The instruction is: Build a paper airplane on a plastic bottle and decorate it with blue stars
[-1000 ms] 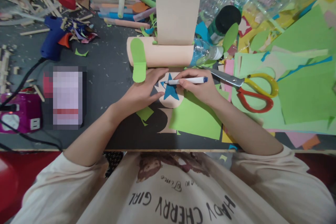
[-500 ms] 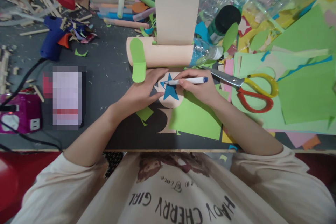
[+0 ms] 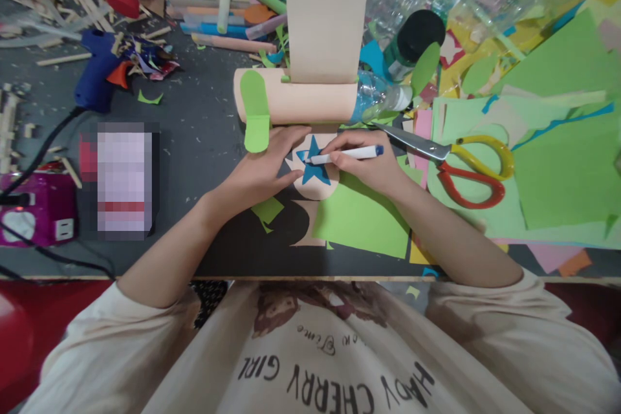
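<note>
A blue paper star [image 3: 314, 170] lies on a beige paper round [image 3: 317, 189] near the middle of the table. My left hand [image 3: 262, 167] presses flat on the paper beside the star, fingers stretched out. My right hand [image 3: 371, 165] is closed round a white pen with a blue cap end [image 3: 347, 154]. Its tip rests on the star's left arm. Just behind stands a beige paper-wrapped bottle [image 3: 301, 102] with green paper tabs.
Yellow-and-red scissors [image 3: 466, 162] lie to the right on green paper sheets [image 3: 557, 168]. A blue glue gun [image 3: 97, 68] and a magenta power strip [image 3: 33, 207] sit at the left. Paper rolls and plastic bottles crowd the back. A green sheet [image 3: 361, 217] lies under my right wrist.
The pen tip has slid slightly down and right along the star's left arm. My left hand has stayed in place.
</note>
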{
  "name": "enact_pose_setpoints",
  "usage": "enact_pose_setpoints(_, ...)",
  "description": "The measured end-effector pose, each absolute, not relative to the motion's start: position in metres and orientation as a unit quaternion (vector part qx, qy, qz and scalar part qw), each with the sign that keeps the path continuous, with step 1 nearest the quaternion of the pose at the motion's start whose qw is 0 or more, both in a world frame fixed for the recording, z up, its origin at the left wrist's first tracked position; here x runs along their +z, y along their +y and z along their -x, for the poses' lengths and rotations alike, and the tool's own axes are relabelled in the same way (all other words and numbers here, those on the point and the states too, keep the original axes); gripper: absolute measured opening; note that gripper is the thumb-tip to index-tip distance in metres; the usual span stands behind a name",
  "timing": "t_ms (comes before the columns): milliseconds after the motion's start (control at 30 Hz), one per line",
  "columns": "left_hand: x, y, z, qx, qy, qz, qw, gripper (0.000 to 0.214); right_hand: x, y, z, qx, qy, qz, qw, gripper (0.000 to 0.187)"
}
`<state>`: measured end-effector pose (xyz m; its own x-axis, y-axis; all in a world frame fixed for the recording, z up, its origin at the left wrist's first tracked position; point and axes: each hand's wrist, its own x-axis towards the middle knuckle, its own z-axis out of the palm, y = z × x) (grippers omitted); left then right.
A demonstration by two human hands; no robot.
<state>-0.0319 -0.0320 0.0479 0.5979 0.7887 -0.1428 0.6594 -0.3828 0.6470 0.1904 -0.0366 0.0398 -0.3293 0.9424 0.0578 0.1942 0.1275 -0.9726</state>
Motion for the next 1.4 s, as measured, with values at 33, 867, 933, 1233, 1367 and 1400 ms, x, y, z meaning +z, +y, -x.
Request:
enact_pose_setpoints(33, 0.0479, -0.032, 0.0318, 0.096, 0.438, -0.826, 0.341, 0.059, 0.0398, -0.0366, -0.1904, 0.493, -0.649, 0.44, 0.377, 0.021)
enact_pose_setpoints(867, 0.0511, -0.0316, 0.0304, 0.082, 0.441, -0.825, 0.344, 0.06, 0.0407, -0.0365, -0.1897, 0.502, -0.637, 0.441, 0.384, 0.015)
enact_pose_setpoints(933, 0.0515, -0.0317, 0.0302, 0.081, 0.443, -0.823, 0.347, 0.061, 0.0403, -0.0363, -0.1893, 0.501, -0.633, 0.442, 0.391, 0.013)
enact_pose_setpoints(1233, 0.0534, -0.0311, 0.0287, 0.082, 0.445, -0.823, 0.344, 0.06, 0.0366, -0.0357, -0.188, 0.483, -0.616, 0.464, 0.416, 0.013)
enact_pose_setpoints(1367, 0.052, -0.0311, 0.0296, 0.085, 0.44, -0.826, 0.342, 0.06, 0.038, -0.0357, -0.1885, 0.486, -0.618, 0.46, 0.414, 0.011)
enact_pose_setpoints(1400, 0.0518, -0.0313, 0.03, 0.084, 0.44, -0.826, 0.344, 0.06, 0.0386, -0.0357, -0.1887, 0.488, -0.62, 0.457, 0.409, 0.011)
